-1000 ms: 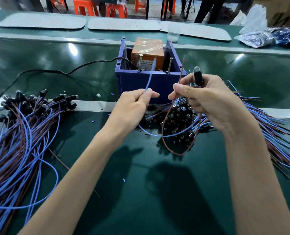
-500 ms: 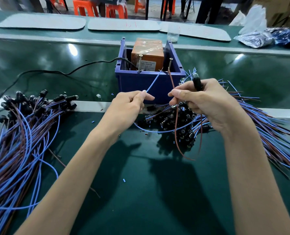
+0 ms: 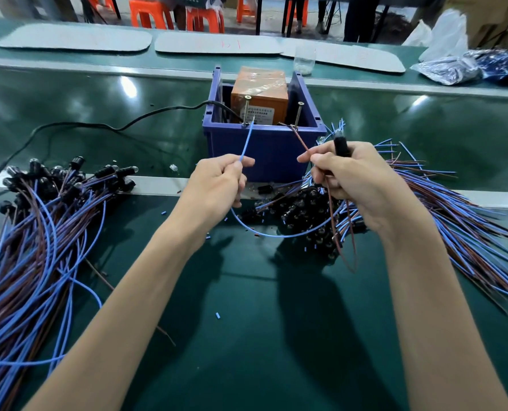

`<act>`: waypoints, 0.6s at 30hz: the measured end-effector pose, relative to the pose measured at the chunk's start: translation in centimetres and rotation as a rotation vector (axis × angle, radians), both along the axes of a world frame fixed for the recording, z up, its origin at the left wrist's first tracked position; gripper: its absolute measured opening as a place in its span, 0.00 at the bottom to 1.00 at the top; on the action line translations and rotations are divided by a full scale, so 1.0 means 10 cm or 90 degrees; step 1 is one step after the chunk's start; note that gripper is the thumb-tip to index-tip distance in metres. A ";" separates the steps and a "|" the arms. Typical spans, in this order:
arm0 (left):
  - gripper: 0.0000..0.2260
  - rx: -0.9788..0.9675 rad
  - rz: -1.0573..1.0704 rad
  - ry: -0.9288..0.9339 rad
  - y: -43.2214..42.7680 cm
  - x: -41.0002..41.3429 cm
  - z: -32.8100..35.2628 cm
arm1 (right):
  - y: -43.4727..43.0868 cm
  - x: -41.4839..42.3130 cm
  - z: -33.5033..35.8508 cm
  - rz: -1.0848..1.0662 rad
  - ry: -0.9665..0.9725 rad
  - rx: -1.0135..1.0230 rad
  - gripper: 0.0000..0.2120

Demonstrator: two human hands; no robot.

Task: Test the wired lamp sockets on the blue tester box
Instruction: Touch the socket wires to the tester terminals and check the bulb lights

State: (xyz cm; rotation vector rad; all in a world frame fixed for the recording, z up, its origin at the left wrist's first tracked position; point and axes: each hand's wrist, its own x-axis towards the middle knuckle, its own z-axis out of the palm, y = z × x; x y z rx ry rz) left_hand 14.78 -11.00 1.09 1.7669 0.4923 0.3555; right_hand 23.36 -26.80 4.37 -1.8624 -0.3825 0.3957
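The blue tester box (image 3: 270,152) stands mid-table with an orange unit (image 3: 258,93) inside and two upright screws, the left screw (image 3: 246,109) and the right screw (image 3: 298,114), at its front rim. My left hand (image 3: 217,185) pinches a blue wire (image 3: 247,140) whose tip touches the left screw's base. My right hand (image 3: 353,179) grips a black lamp socket (image 3: 341,145) and pinches its brown wire (image 3: 300,137), whose tip reaches the right screw's base. The bulb at the socket's top looks unlit.
A pile of wired sockets (image 3: 39,221) lies at the left, another heap (image 3: 306,212) under my hands, its blue and brown wires (image 3: 460,221) fanning right. A black power cable (image 3: 98,126) runs left from the box. Plastic bags (image 3: 454,66) sit far right.
Both hands moved down and forward, bringing the blue and brown wire tips from mid-air onto the two screws on the box. The socket dropped lower in my right hand.
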 end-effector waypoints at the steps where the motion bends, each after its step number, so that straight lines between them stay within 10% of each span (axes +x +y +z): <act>1: 0.13 -0.001 -0.004 -0.007 0.00 -0.01 0.01 | 0.00 0.01 0.00 -0.002 0.002 0.003 0.13; 18: 0.11 -0.033 0.056 -0.040 -0.03 -0.06 0.04 | 0.04 0.04 -0.06 -0.071 0.012 0.063 0.11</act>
